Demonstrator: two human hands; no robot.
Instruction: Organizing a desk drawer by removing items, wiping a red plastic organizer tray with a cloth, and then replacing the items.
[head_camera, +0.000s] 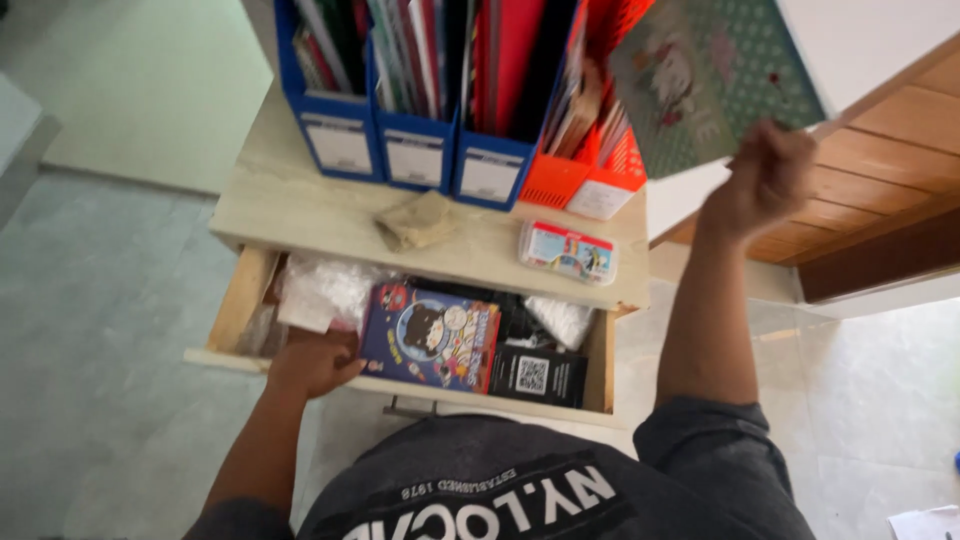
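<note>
Your left hand (315, 362) rests curled on the open pale wooden drawer (238, 305) beside its colourful cartoon box (430, 335), steadying; above the drawer, your right hand (765, 180) grips a green patterned flat book (715, 75), lifted clear.

A pale grey marbled tile floor (110, 330) is seen below and to the left of the left hand, lit evenly by soft daylight. Beyond it, a lighter greenish floor area (150, 90) is laid. A light wooden bench (310, 215) with a cream top is placed just above that hand. To the right of the raised right hand, brown wooden panelling (880, 190) is fitted beneath a white wall (870, 35).
</note>
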